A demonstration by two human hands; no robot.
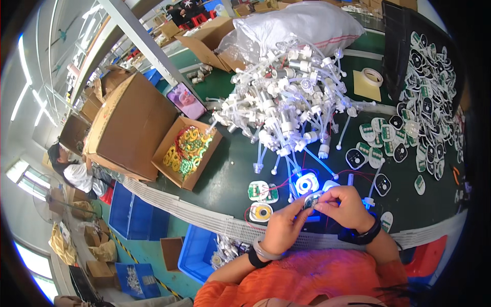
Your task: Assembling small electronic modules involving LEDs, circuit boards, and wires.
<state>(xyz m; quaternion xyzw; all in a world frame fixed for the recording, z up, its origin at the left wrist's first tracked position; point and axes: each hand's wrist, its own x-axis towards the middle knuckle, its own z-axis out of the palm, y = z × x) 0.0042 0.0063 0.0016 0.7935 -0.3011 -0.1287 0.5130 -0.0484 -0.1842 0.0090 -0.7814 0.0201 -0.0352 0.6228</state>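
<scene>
Close in front of me, my left hand and my right hand meet with bent fingers on a small roundish dark-and-silver part. Its kind is too small to tell, and fingertips cover some of it. Just beyond it, a white rounded-square housing with a round centre glows in bright blue light. Left of my hands lie a white housing with a green circuit board and another with a yellow ring. Thin red wires run near them.
A big heap of white fittings with clear tubes stands beyond my hands. Housings with circuit boards spill from a black bin at right. At left are a cardboard tray of yellow and green rings, a propped phone and another person.
</scene>
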